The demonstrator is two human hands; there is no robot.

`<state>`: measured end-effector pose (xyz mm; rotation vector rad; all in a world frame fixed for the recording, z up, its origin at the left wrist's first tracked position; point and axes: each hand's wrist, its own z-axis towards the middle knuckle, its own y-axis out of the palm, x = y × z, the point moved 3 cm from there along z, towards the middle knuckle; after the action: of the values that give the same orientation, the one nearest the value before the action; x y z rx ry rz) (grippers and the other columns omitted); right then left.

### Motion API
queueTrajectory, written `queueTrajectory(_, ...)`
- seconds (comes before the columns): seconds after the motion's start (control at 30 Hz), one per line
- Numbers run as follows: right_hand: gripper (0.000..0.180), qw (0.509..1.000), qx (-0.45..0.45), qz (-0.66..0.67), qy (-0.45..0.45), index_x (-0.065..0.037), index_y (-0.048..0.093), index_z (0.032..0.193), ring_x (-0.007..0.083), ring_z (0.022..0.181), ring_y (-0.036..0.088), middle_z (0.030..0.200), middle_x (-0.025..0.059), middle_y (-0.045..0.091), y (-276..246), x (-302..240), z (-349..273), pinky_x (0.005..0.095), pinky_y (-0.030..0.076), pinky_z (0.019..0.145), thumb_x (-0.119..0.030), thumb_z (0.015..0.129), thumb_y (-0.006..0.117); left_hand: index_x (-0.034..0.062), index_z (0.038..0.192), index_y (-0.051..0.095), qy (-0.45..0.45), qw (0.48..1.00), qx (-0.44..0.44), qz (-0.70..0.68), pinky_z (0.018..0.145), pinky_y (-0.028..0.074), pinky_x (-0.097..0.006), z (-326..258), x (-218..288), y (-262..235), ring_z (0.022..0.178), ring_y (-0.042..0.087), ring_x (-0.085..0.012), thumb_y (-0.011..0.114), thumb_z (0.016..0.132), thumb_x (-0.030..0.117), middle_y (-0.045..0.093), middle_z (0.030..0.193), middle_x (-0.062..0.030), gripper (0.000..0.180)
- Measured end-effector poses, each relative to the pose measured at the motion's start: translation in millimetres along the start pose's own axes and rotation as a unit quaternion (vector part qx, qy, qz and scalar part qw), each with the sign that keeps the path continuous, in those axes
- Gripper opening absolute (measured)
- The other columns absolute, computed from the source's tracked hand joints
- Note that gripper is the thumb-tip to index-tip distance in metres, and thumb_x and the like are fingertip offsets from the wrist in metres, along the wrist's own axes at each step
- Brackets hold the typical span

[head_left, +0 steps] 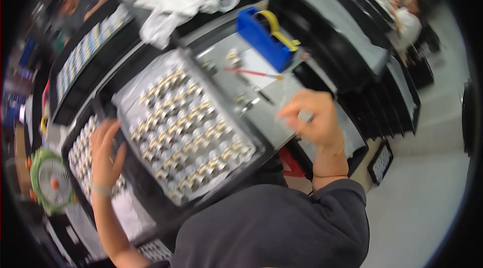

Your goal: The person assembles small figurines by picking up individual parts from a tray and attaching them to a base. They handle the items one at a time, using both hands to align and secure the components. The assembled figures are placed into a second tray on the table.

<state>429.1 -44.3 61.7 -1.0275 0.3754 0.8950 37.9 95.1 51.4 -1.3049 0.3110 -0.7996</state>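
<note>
My left hand (105, 155) has its fingers stretched out over the dark rim between two trays, and nothing shows in it. Beneath and beside it are rows of small metal parts (83, 155) in the left tray. The larger middle black tray (256, 137) has a pale plastic lining and many more silver, white and gold-toned metal parts (193, 132) in rows. To the right, my right hand (317, 117) is raised above the grey work surface (274, 124), its fingers curled. A small grey piece (305, 116) shows at those fingers, too blurred to identify.
A blue tape dispenser (264, 39) with yellow tape stands at the back. Before it lie a red stick-like tool (249, 72), a black pen-like tool (264, 97) and loose metal parts (233, 57). Stacked black trays (375, 99) rise at right; a green fan (53, 180) stands at left.
</note>
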Motion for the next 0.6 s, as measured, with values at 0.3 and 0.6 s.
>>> queueTrajectory(0.3,0.026,0.966,-0.214,0.027,-0.145,-0.008,0.054,0.067,0.0293,0.057,0.058,0.061,0.0088,0.057,163.7,-15.0,2.5,0.0407,0.046,0.054,-0.029,0.081,0.062,0.0149,0.124,0.054,-0.136,0.958,-0.133,0.213,0.101,0.035,-0.043,128.1,-48.6,124.8,0.123,0.044,-0.0317,0.059,0.079,0.031,0.050,0.131,-0.0143,0.048)
queueTrajectory(0.6,0.021,0.970,-0.192,0.046,-0.144,-0.008,0.050,0.068,0.0274,0.062,0.056,0.061,0.0069,0.053,165.7,-17.1,2.9,0.0380,0.043,0.060,-0.020,0.082,0.060,0.0013,0.108,0.048,-0.329,0.903,-0.246,-0.125,0.071,0.050,-0.039,108.1,-128.7,142.2,0.077,0.065,-0.0352,0.057,0.082,0.012,0.065,0.085,-0.0196,0.030)
